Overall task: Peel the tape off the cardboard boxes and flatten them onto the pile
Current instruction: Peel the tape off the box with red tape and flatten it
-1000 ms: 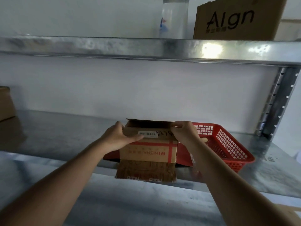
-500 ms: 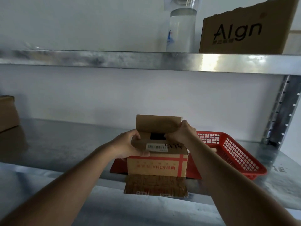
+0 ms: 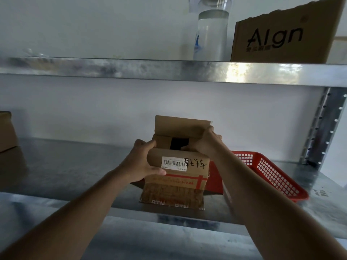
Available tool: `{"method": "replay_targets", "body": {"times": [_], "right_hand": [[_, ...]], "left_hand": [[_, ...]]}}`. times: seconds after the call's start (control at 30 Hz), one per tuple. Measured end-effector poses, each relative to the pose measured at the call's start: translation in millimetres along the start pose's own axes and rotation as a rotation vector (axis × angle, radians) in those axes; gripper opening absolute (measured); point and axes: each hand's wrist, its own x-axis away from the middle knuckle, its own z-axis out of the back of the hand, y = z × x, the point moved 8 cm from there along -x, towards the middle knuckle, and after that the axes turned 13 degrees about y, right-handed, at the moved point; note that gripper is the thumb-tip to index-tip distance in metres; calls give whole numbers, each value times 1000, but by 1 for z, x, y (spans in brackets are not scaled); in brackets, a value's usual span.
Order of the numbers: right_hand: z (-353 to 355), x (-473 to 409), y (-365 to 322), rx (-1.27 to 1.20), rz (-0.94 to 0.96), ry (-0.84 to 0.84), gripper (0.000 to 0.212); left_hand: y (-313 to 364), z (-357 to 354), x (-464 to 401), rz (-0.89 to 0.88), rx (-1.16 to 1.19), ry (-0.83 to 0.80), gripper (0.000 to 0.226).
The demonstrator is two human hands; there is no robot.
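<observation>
A pale, plain wall backs a galvanised metal shelving unit, its dull grey surfaces mottled with reflections. The lower shelf point(image 3: 71, 166) runs the full width of the view, and a perforated steel upright point(image 3: 323, 128) rises at the far right to carry the upper shelf point(image 3: 131, 69), whose front edge catches a bright glare toward the right. On that upper shelf stand a clear bottle point(image 3: 211, 32) and, just right of it, a torn-edged brown carton point(image 3: 285, 32) printed in dark letters. At the far left edge of the lower shelf a part of another brown box point(image 3: 6, 132) shows.

The small cardboard box point(image 3: 178, 166) sits near the front edge of the lower shelf, on flattened cardboard point(image 3: 171, 196), with red tape bands and a white barcode label point(image 3: 174, 163) on its near flap. Its top is open, the far flap upright and a dark gap between the side flaps. The left hand point(image 3: 139, 162) grips the near left corner, thumb curled along the near flap. The right hand point(image 3: 203, 144) grips the far right side, fingers curled over the flap there. A red plastic mesh basket point(image 3: 270, 175) lies just right of the box, behind the right forearm.
</observation>
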Motion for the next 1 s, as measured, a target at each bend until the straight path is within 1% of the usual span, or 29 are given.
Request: {"method": "replay_targets", "body": {"times": [0.07, 0.13, 0.17, 0.2, 0.27, 0.3, 0.33, 0.4, 0.47, 0.5, 0.57, 0.6, 0.67, 0.7, 0.77, 0.87, 0.93, 1.0], "right_hand": [[-3, 1, 3, 40, -15, -12, 147], [-8, 2, 5, 93, 15, -24, 142], [-8, 1, 5, 94, 37, -13, 137], [-6, 1, 5, 84, 65, 13, 129], [0, -1, 4, 66, 134, 99, 107], [-1, -1, 3, 70, 157, 114, 102], [-5, 0, 1, 93, 170, 90, 105], [-19, 7, -1, 195, 189, -18, 122], [-32, 13, 3, 232, 171, -114, 134], [-36, 15, 7, 214, 145, -146, 136], [-39, 21, 13, 251, 150, -166, 137], [-40, 24, 13, 298, 175, -157, 134], [-40, 29, 8, 300, 225, -116, 124], [-38, 30, 4, 260, 244, -90, 117], [-33, 34, -4, 176, 300, -35, 98], [-23, 38, -7, 8, 341, 2, 67], [-19, 37, -3, -110, 310, 12, 49], [-15, 33, 3, -150, 288, 51, 37]], "left_hand": [[3, 0, 3, -49, 11, 38, 98], [6, 1, 7, -105, 20, 55, 88], [4, 1, 7, -106, 29, 34, 85], [2, 2, 7, -71, 63, -11, 85], [-3, 7, 2, 97, 197, -107, 91], [-3, 10, -1, 157, 211, -140, 87], [-1, 12, -6, 170, 178, -158, 74], [3, 11, -14, 144, 117, -182, 45], [6, 6, -13, 106, 90, -230, 42], [5, 2, -10, 91, 81, -262, 35], [4, -3, 2, 68, 59, -340, 6], [6, -6, 7, 62, 58, -380, 9], [13, -9, 15, 97, 95, -428, 31], [19, -9, 16, 123, 130, -421, 37], [27, -9, 11, 133, 147, -372, 40], [21, -16, 7, 87, -102, -354, 46], [14, -18, 8, 92, -157, -354, 39], [15, -11, 4, 51, -122, -242, 19]]}}
